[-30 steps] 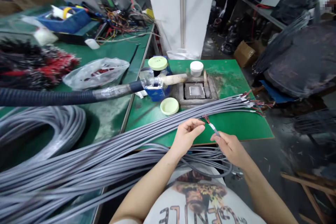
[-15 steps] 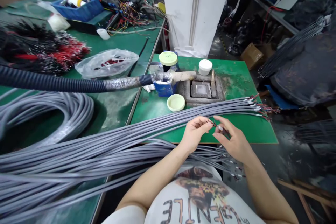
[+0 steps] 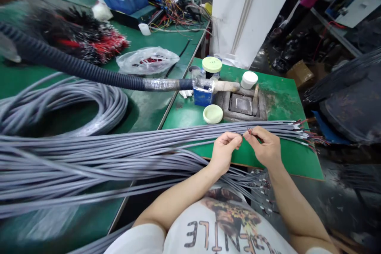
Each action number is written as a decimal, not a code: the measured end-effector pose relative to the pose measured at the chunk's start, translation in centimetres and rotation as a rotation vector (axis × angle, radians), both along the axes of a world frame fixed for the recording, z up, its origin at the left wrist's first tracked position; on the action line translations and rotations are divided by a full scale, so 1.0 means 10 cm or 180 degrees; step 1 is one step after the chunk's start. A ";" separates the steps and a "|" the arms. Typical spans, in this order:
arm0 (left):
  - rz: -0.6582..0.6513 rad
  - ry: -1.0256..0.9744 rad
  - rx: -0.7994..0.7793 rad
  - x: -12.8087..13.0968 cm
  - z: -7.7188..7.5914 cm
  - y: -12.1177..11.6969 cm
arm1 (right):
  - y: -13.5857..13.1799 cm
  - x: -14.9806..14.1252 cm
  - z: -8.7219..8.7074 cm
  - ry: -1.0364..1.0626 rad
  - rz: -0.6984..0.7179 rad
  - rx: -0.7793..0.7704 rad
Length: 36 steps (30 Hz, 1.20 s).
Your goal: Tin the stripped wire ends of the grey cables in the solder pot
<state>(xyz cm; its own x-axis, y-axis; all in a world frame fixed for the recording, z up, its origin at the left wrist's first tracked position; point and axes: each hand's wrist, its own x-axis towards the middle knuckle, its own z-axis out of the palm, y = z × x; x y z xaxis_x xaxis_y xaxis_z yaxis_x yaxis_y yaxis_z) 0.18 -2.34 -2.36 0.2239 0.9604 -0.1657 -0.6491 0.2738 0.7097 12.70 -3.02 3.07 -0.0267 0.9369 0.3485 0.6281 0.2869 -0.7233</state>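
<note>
My left hand point(image 3: 224, 151) and my right hand point(image 3: 266, 146) meet over the near edge of the small green table point(image 3: 285, 99). Both pinch the stripped end of one grey cable, whose thin red wire tips point(image 3: 248, 130) stick up between my fingertips. A long bundle of grey cables point(image 3: 119, 143) runs across the bench under my hands, its stripped ends point(image 3: 306, 135) reaching past the table's right side. More cable ends point(image 3: 262, 190) hang below my wrists.
A black corrugated hose point(image 3: 89, 72) ends over a blue box point(image 3: 203, 96) beside a grey metal pot point(image 3: 242, 105). Pale green lids point(image 3: 212, 114), a white jar point(image 3: 249, 79), a cable coil point(image 3: 89, 107), a plastic bag point(image 3: 147, 60) and red-black wires point(image 3: 89, 43) lie around. A person stands far right.
My hands have come together and moved up toward the cable bundle. The white-sleeved cable end once held out by my right hand is now tucked between both hands. The view swung left.
</note>
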 end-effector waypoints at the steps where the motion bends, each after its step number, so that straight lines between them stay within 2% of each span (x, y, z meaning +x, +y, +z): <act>1: 0.0021 0.0009 -0.0037 -0.02 -0.01 0.01 | 0.08 -0.03 0.03 0.0006 0.0085 -0.0014; 4: -0.0003 0.0146 -0.0099 -0.15 -0.04 0.07 | 0.37 -0.13 0.08 0.0000 0.0341 -0.0176; 6: -0.0129 0.0485 0.0102 -0.27 -0.06 0.10 | 0.59 -0.20 0.10 -0.0128 0.0466 -0.0295; 11: -0.0054 0.2300 0.1543 -0.54 -0.17 0.13 | 1.11 -0.36 -0.01 -0.0885 0.0684 -0.0450; 14: -0.0082 0.2806 0.2032 -0.60 -0.24 0.14 | 1.31 -0.45 -0.12 -0.1466 0.0590 -0.0563; 18: -0.0075 0.2815 0.2175 -0.61 -0.28 0.16 | 1.43 -0.52 -0.23 -0.2116 0.0491 -0.0767; 22: -0.0059 0.2727 0.2260 -0.61 -0.26 0.17 | 1.49 -0.53 -0.29 -0.2497 0.0457 -0.0834; 26: -0.0029 0.2714 0.2283 -0.62 -0.25 0.18 | 1.50 -0.54 -0.31 -0.2613 0.0463 -0.0853; 29: -0.0037 0.2734 0.2284 -0.63 -0.24 0.18 | 1.49 -0.51 -0.24 -0.2515 0.0482 -0.0794; 32: -0.0107 0.2728 0.2270 -0.64 -0.24 0.18 | 1.51 -0.32 -0.11 -0.2303 0.0424 -0.0639; 36: -0.0134 0.2701 0.2223 -0.64 -0.23 0.18 | 1.62 0.18 -0.04 -0.2190 -0.0084 -0.0606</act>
<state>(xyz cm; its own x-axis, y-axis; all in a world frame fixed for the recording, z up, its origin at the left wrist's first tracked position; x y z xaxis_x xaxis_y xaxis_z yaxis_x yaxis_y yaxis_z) -6.19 -0.55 -4.64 0.3288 0.8969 0.2956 0.1237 -0.3513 0.9281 14.55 13.17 2.71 -0.1582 0.9832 0.0911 0.9650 0.1735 -0.1965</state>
